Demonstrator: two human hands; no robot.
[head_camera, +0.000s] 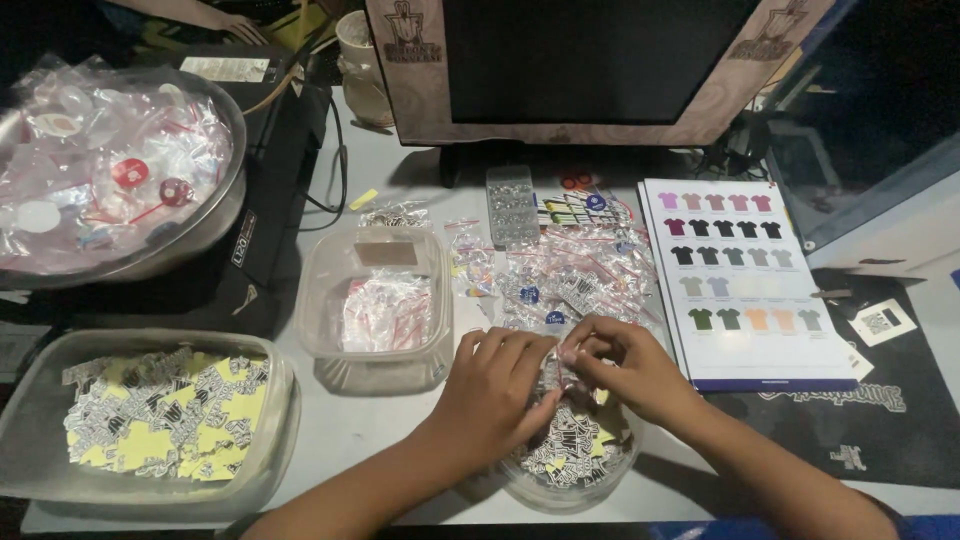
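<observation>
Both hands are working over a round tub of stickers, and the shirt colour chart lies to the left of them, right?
Not quite. In the head view the shirt colour chart lies to the right of both hands, the left hand and right hand, which do work over the round tub of stickers.

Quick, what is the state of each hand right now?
Left hand: fingers curled, pinching a small clear bag above the round container.
Right hand: fingers closed on the same small clear bag.

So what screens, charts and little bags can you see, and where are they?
Dark blank monitor screen: top centre, pale patterned frame.
White shirt colour chart: right of the hands, rows of coloured shirts.
Clear red-striped zip bags: heaped mid-table.
Small clear bag: between both hands.
</observation>
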